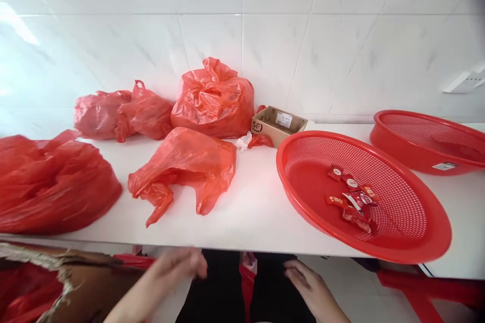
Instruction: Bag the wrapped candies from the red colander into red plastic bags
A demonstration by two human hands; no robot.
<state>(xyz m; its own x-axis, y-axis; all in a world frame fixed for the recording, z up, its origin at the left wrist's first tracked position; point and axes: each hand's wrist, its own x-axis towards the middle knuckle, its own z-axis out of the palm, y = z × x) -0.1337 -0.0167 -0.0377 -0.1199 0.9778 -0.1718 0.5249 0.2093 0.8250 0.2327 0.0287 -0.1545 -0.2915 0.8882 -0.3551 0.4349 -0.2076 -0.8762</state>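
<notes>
My left hand [178, 267] is in front of the table edge, blurred by motion, with its fingers loosely stretched and nothing seen in them. Lower right of it, my right hand [308, 285] is also off the table, fingers apart and empty. Past the left hand, a crumpled red plastic bag [193, 154] lies on the white table [253, 202]. Nearest the right hand is a red perforated plastic basket [303, 207], tilted toward me and reaching over the table edge. Several small red wrapped packets [352, 181] lie inside it.
Full red bags [214, 101] line the tiled wall, with a large red bag [49, 186] at left. An open cardboard box [280, 126] stands behind the basket; a second red basket [428, 154] is at right. A torn carton [91, 282] stands below the table at lower left.
</notes>
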